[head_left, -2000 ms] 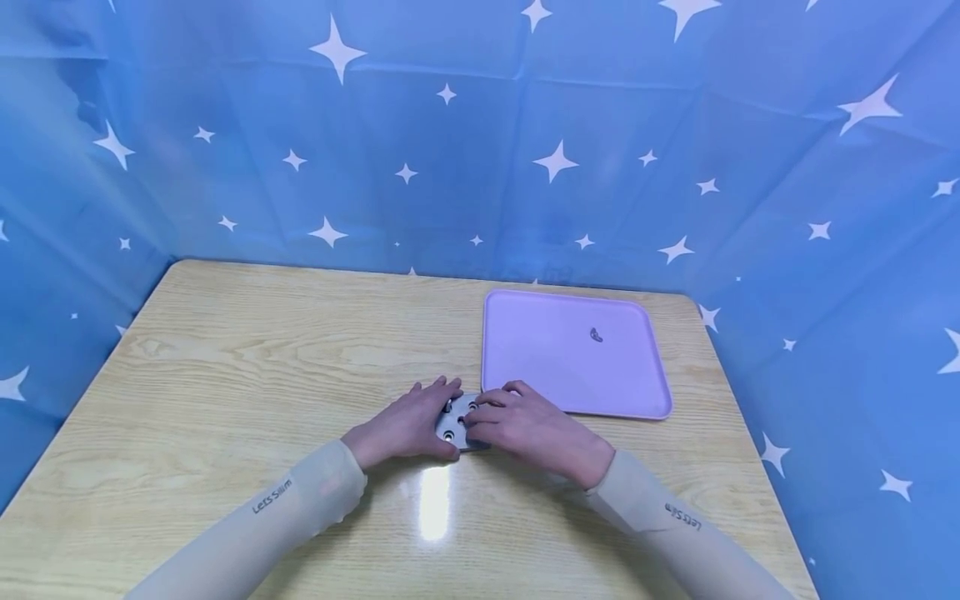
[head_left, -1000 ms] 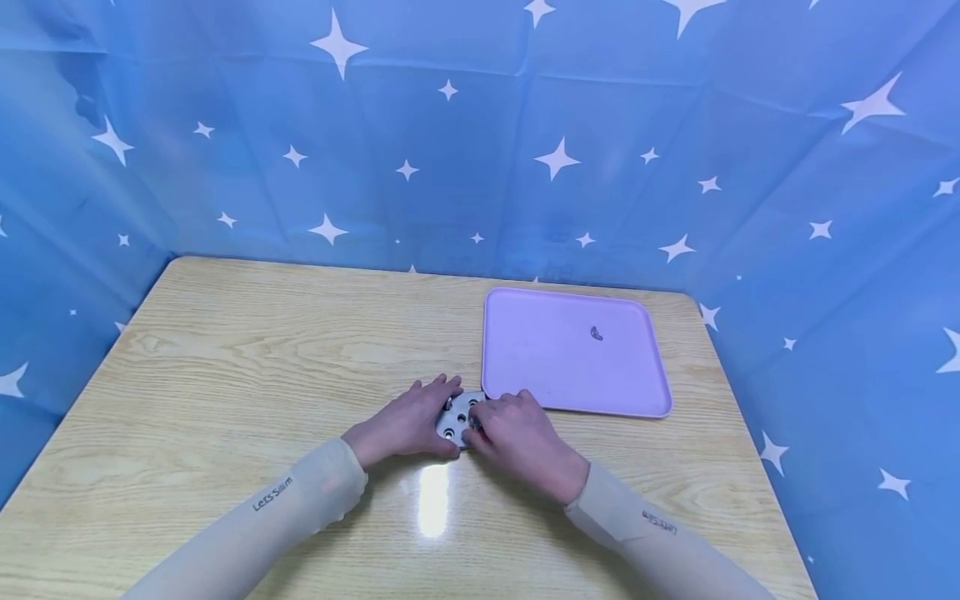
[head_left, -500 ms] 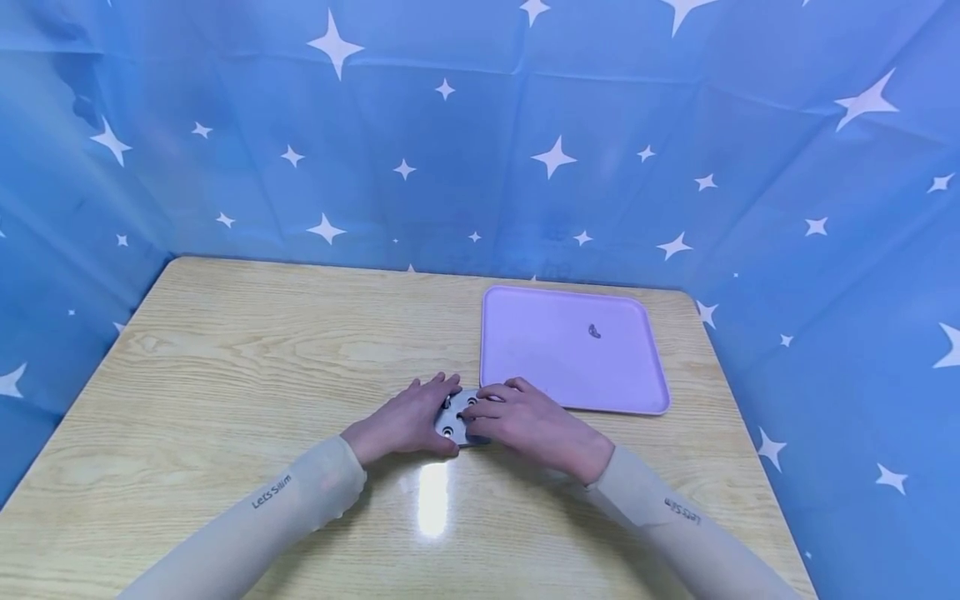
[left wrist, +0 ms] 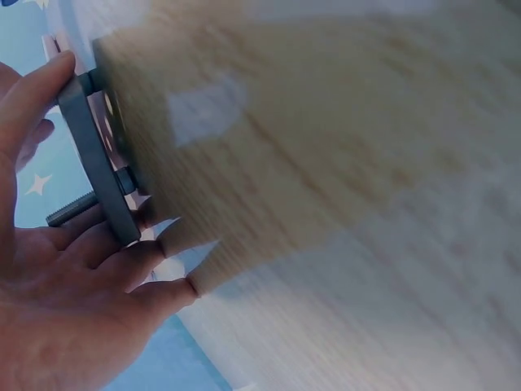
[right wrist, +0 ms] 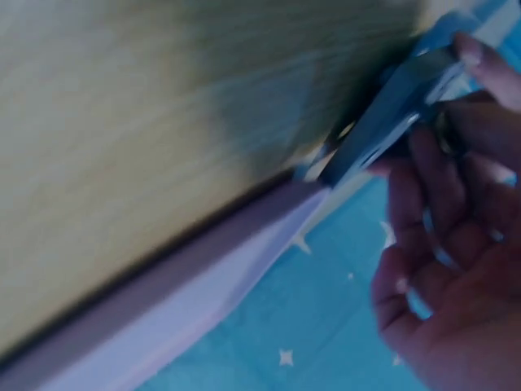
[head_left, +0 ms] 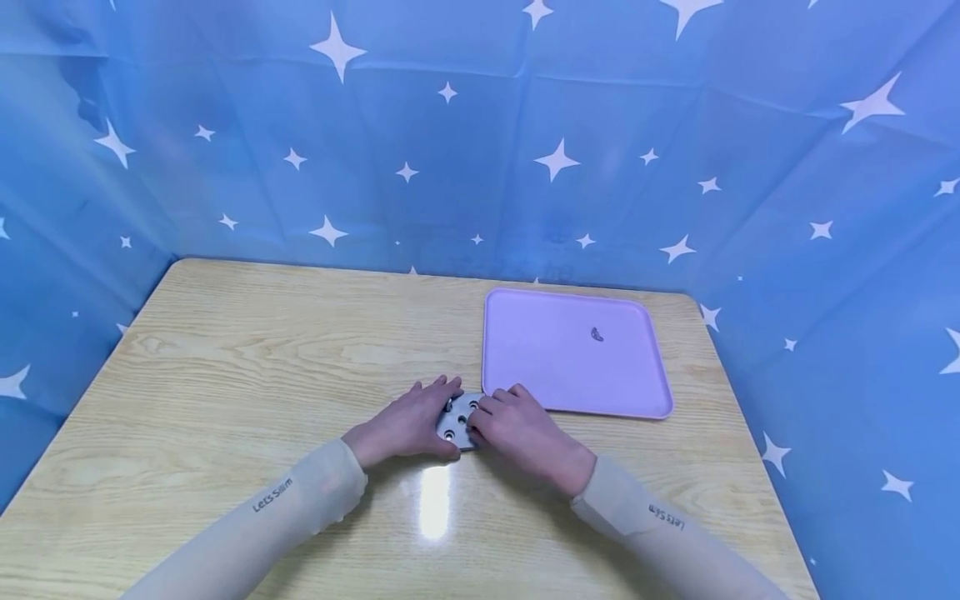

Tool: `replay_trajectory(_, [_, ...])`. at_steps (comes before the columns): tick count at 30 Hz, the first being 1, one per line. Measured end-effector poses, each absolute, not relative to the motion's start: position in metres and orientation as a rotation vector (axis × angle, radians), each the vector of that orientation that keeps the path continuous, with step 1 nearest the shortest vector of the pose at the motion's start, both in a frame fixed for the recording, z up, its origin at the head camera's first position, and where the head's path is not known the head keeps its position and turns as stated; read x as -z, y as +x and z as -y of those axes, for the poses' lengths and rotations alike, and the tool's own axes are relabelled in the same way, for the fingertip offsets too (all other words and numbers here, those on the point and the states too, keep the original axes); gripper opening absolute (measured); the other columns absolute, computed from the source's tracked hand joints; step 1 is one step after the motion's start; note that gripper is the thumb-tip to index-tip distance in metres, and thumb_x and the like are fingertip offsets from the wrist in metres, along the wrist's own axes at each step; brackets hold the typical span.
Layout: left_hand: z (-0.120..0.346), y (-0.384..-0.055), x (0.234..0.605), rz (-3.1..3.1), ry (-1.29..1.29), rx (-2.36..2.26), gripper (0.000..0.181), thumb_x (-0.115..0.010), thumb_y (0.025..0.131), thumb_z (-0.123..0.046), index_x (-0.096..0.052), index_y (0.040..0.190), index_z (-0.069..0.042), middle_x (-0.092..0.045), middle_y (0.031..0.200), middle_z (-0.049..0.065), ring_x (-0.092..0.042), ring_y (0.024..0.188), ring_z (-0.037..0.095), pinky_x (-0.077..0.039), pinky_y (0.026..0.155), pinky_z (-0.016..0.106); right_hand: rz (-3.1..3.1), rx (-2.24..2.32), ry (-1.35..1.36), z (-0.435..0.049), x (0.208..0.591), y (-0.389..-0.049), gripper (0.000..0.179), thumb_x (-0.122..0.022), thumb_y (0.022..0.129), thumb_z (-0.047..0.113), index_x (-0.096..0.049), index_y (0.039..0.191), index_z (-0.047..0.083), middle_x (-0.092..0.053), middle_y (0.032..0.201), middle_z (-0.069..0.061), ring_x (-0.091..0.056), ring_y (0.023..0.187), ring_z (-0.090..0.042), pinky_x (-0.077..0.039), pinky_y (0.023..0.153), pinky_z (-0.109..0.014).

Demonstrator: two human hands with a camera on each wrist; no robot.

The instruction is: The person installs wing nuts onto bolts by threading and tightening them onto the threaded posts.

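Note:
A grey metal plate [head_left: 462, 417] with several round holes lies at the middle of the table, close to the tray's front left corner. My left hand [head_left: 408, 421] holds its left side, thumb at the near edge and fingers at the far edge. In the left wrist view, a threaded bolt [left wrist: 72, 209] sticks out of the plate [left wrist: 98, 159], and short dark round feet [left wrist: 124, 179] show on its table side. My right hand [head_left: 521, 429] is over the plate's right part, fingertips curled in around a small dark metal piece [right wrist: 449, 134], its kind blurred and mostly hidden.
A purple tray [head_left: 577, 371] stands behind and right of the plate, almost touching it. A small dark metal piece [head_left: 597, 334] lies in it. The wooden table [head_left: 300, 333] is bordered by a blue star-patterned curtain [head_left: 480, 150].
My right hand has twisted back and forth over the plate. Since half a second ago its fingers have curled in and its wrist has shifted left. My left hand and the plate stay put.

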State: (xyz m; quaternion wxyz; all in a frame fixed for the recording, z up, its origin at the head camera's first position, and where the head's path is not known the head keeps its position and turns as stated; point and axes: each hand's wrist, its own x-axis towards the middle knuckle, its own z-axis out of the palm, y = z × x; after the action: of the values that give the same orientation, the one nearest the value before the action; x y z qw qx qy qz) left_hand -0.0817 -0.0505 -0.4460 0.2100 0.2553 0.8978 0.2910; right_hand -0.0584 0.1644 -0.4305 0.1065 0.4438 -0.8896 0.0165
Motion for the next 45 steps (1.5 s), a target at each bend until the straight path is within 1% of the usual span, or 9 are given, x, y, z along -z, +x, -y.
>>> replay_trajectory(5, [0.05,-0.08,0.447,-2.495,0.713,-0.819,0.099,-0.092,0.073,-0.032,-0.044,0.154,-0.001,-0.039,0.161,0.02,-0.031,0.152,0.037,-0.021,0.125,0.057,2.739,-0.195,1.111,-0.158,0.433,-0.051,0.011,-0.076,0.091,0.021,-0.071,0.083,0.016,-0.066,0.075,0.003,-0.056,0.063,-0.017,-0.041,0.057,-0.029])
replay_trajectory(15, [0.051,-0.08,0.447,-2.512,0.715,-0.804,0.099,-0.092,0.073,-0.034,-0.044,0.154,-0.001,-0.04,0.161,0.021,-0.032,0.152,0.038,-0.022,0.124,0.057,2.787,-0.245,0.998,-0.155,0.431,-0.045,0.012,-0.076,0.091,0.023,-0.072,0.085,0.014,-0.064,0.072,0.003,-0.054,0.06,-0.016,-0.038,0.053,-0.028])
replay_trajectory(18, [0.05,-0.08,0.447,-2.506,0.726,-0.807,0.099,-0.092,0.073,-0.033,-0.044,0.153,0.001,-0.039,0.161,0.021,-0.032,0.151,0.039,-0.022,0.124,0.058,2.874,-0.227,1.033,-0.159,0.422,-0.046,0.027,-0.073,0.096,0.035,-0.072,0.106,0.01,-0.07,0.085,0.0,-0.061,0.07,-0.017,-0.046,0.062,-0.031])
replay_trajectory(21, [0.05,-0.08,0.447,-2.505,0.724,-0.81,0.099,-0.092,0.073,-0.032,-0.044,0.153,0.001,-0.04,0.161,0.021,-0.032,0.151,0.039,-0.022,0.124,0.058,2.923,-0.154,1.141,-0.167,0.41,-0.05,0.046,-0.071,0.097,0.042,-0.066,0.13,0.011,-0.073,0.11,-0.003,-0.067,0.095,-0.021,-0.054,0.079,-0.039])
replay_trajectory(23, [0.049,-0.08,0.447,-2.503,0.723,-0.807,0.098,-0.092,0.074,-0.032,-0.044,0.153,0.001,-0.04,0.161,0.021,-0.032,0.151,0.039,-0.023,0.124,0.058,2.895,-0.092,1.269,-0.173,0.404,-0.054,0.048,-0.073,0.096,0.038,-0.064,0.138,0.016,-0.07,0.127,-0.001,-0.064,0.114,-0.024,-0.054,0.091,-0.044])
replay_trajectory(26, [0.048,-0.081,0.448,-2.499,0.715,-0.805,0.098,-0.091,0.074,-0.032,-0.044,0.153,0.001,-0.041,0.16,0.022,-0.033,0.151,0.039,-0.024,0.124,0.058,2.774,0.008,1.478,-0.179,0.401,-0.058,0.038,-0.076,0.095,0.022,-0.069,0.133,0.022,-0.066,0.136,0.004,-0.059,0.125,-0.022,-0.053,0.096,-0.044])
replay_trajectory(30, [0.048,-0.081,0.447,-2.501,0.711,-0.801,0.098,-0.091,0.074,-0.032,-0.044,0.154,0.001,-0.041,0.16,0.022,-0.033,0.151,0.038,-0.024,0.124,0.057,2.598,0.114,1.589,-0.183,0.408,-0.06,0.034,-0.075,0.094,0.011,-0.073,0.126,0.022,-0.067,0.134,0.008,-0.061,0.12,-0.018,-0.054,0.09,-0.037])
replay_trajectory(40, [0.05,-0.08,0.446,-2.5,0.674,-0.796,0.101,-0.092,0.073,-0.034,-0.042,0.156,-0.002,-0.041,0.16,0.023,-0.033,0.151,0.039,-0.025,0.123,0.058,2.579,0.127,1.554,-0.177,0.414,-0.061,0.02,-0.077,0.093,0.017,-0.074,0.111,0.024,-0.072,0.112,0.01,-0.061,0.106,-0.015,-0.051,0.088,-0.034])
replay_trajectory(45, [0.05,-0.081,0.447,-2.508,0.683,-0.784,0.1,-0.091,0.073,-0.034,-0.043,0.155,-0.002,-0.041,0.16,0.021,-0.033,0.151,0.037,-0.024,0.124,0.056,2.56,0.109,1.454,-0.169,0.422,-0.061,0.008,-0.078,0.092,0.022,-0.075,0.099,0.022,-0.073,0.098,0.008,-0.063,0.094,-0.015,-0.049,0.08,-0.032])
